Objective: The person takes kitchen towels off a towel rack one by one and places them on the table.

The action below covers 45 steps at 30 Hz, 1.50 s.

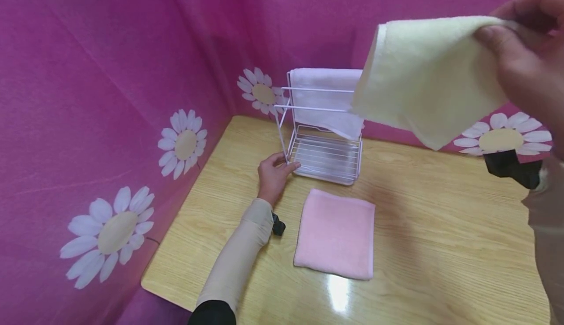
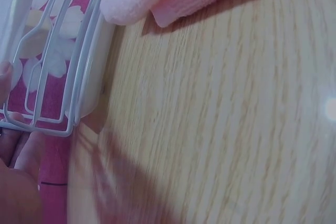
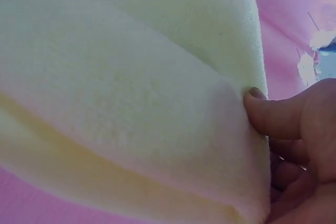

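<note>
While left hand (image 1: 273,174) grips rack (image 1: 327,178), right hand (image 1: 534,58) pinches yellow cloth (image 1: 434,68) edge midair.

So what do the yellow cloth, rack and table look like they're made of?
The yellow cloth looks like soft, matte fabric, perhaps cotton: fuzzy and draping. The rack seems white-coated metal, judging by its thin, smooth rods. The table could be wood or laminate, glossy, showing grain and a bright reflection.

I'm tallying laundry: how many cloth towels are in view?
3: a white cloth towel over the white wire rack, a pale yellow cloth towel in the right hand, a square pink cloth towel on the light wooden table. The yellow one could hide more.
</note>
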### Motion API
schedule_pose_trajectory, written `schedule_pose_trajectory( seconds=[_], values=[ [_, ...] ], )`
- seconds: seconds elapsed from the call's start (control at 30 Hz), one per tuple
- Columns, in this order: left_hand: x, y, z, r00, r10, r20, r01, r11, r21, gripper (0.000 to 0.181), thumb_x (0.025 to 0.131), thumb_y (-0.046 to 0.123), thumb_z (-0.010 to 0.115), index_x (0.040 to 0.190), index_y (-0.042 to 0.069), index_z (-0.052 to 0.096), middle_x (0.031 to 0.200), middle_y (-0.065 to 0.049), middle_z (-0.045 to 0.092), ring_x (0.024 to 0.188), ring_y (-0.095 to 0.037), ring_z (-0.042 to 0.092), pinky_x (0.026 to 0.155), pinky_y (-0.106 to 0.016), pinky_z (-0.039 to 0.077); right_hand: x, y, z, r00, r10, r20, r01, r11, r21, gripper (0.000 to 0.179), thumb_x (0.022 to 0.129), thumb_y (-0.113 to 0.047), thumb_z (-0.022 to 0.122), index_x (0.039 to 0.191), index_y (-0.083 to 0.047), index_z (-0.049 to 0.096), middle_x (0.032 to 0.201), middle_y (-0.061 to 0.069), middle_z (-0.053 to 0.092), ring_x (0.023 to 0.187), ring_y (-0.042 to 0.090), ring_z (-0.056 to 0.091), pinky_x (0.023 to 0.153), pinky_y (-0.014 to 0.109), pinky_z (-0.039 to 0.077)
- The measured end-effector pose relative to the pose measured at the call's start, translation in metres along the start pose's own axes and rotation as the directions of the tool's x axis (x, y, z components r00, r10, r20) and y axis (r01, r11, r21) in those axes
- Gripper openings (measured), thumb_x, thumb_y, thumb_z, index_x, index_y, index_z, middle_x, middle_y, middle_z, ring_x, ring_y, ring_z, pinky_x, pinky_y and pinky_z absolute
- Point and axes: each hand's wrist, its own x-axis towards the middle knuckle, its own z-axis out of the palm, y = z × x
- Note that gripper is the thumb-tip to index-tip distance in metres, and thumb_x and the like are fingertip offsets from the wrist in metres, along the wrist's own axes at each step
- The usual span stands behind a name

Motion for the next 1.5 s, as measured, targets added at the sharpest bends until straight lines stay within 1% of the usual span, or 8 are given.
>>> schedule_pose_trajectory(
  seconds=[0.2, 0.53, 0.67, 0.8, 0.9, 1.1, 1.3, 1.5],
  values=[
    [0.000, -0.001, -0.001, 1.000, 0.011, 0.002, -0.011, 1.000, 0.006, 0.047, 0.063, 0.014, 0.084, 0.102, -0.005, 0.065, 0.096, -0.020, 0.065, 0.093, -0.033, 0.061, 0.075, -0.023, 0.054, -0.011, 0.019, -0.006, 0.999, 0.020, 0.041, -0.025, 0.992, 0.123, 0.013, 0.082, -0.015, 0.067, 0.090, -0.025, 0.063, 0.079, -0.015, 0.054, 0.070, -0.003, 0.050, 0.059, 0.003, 0.040],
    [-0.001, 0.000, -0.001, 0.999, 0.039, -0.001, -0.039, 0.999, -0.016, 0.045, 0.064, 0.010, 0.083, 0.101, -0.007, 0.065, 0.093, -0.023, 0.065, 0.089, -0.033, 0.063, 0.073, -0.024, 0.055, -0.032, 0.034, -0.019, 0.988, 0.086, 0.126, -0.099, 0.990, 0.103, 0.025, 0.088, -0.011, 0.059, 0.086, -0.033, 0.047, 0.079, -0.017, 0.048, 0.067, -0.010, 0.048, 0.059, -0.004, 0.038],
    [-0.001, 0.000, -0.002, 1.000, 0.014, 0.002, -0.014, 1.000, -0.005, 0.046, 0.063, 0.013, 0.084, 0.101, -0.007, 0.065, 0.095, -0.022, 0.065, 0.086, -0.029, 0.065, 0.071, -0.024, 0.055, -0.043, 0.043, -0.017, 0.994, 0.013, 0.109, -0.026, 0.992, 0.123, 0.027, 0.086, -0.006, 0.061, 0.087, -0.031, 0.052, 0.078, -0.019, 0.049, 0.068, -0.010, 0.047, 0.060, -0.004, 0.038],
    [-0.001, 0.000, -0.002, 1.000, 0.008, 0.006, -0.008, 1.000, -0.009, 0.046, 0.064, 0.012, 0.083, 0.102, -0.007, 0.064, 0.095, -0.022, 0.065, 0.088, -0.031, 0.064, 0.072, -0.024, 0.055, -0.054, 0.053, -0.014, 0.985, -0.152, 0.080, 0.141, 0.982, 0.126, 0.013, 0.080, 0.002, 0.066, 0.091, -0.005, 0.069, 0.078, -0.028, 0.051, 0.068, -0.010, 0.048, 0.059, -0.002, 0.036],
    [-0.002, 0.003, -0.002, 1.000, 0.009, 0.010, -0.009, 1.000, -0.028, 0.044, 0.065, 0.007, 0.082, 0.102, -0.008, 0.064, 0.096, -0.025, 0.064, 0.090, -0.036, 0.062, 0.072, -0.023, 0.055, -0.060, 0.061, -0.010, 0.967, -0.239, 0.089, 0.228, 0.967, 0.117, 0.018, 0.076, 0.009, 0.068, 0.093, 0.011, 0.066, 0.080, -0.033, 0.051, 0.068, -0.010, 0.047, 0.057, 0.002, 0.034],
    [-0.011, 0.027, -0.003, 1.000, 0.015, 0.017, -0.015, 0.999, -0.031, 0.036, 0.067, -0.001, 0.078, 0.100, -0.007, 0.065, 0.096, -0.029, 0.062, 0.090, -0.040, 0.061, 0.072, -0.025, 0.055, -0.076, 0.081, -0.003, 0.965, -0.211, 0.158, 0.199, 0.976, 0.092, 0.015, 0.075, 0.009, 0.069, 0.090, 0.008, 0.068, 0.082, -0.032, 0.052, 0.070, -0.008, 0.048, 0.057, 0.001, 0.035],
    [-0.012, 0.029, -0.002, 1.000, 0.015, -0.001, -0.015, 1.000, -0.005, 0.037, 0.067, 0.002, 0.080, 0.100, -0.004, 0.066, 0.094, -0.021, 0.065, 0.088, -0.034, 0.063, 0.073, -0.026, 0.055, -0.088, 0.098, 0.002, 0.963, -0.158, 0.218, 0.159, 0.987, 0.014, 0.015, 0.076, -0.005, 0.073, 0.091, -0.003, 0.071, 0.077, -0.035, 0.050, 0.065, -0.014, 0.047, 0.055, 0.001, 0.034],
    [-0.013, 0.031, -0.002, 1.000, 0.019, 0.000, -0.019, 1.000, -0.009, 0.036, 0.066, 0.001, 0.079, 0.099, -0.004, 0.066, 0.094, -0.021, 0.065, 0.089, -0.036, 0.062, 0.074, -0.026, 0.055, -0.097, 0.114, 0.009, 0.945, -0.219, 0.241, 0.228, 0.974, -0.008, 0.022, 0.072, -0.004, 0.076, 0.094, -0.007, 0.072, 0.086, -0.039, 0.050, 0.065, -0.009, 0.045, 0.055, 0.003, 0.033]
  ],
)
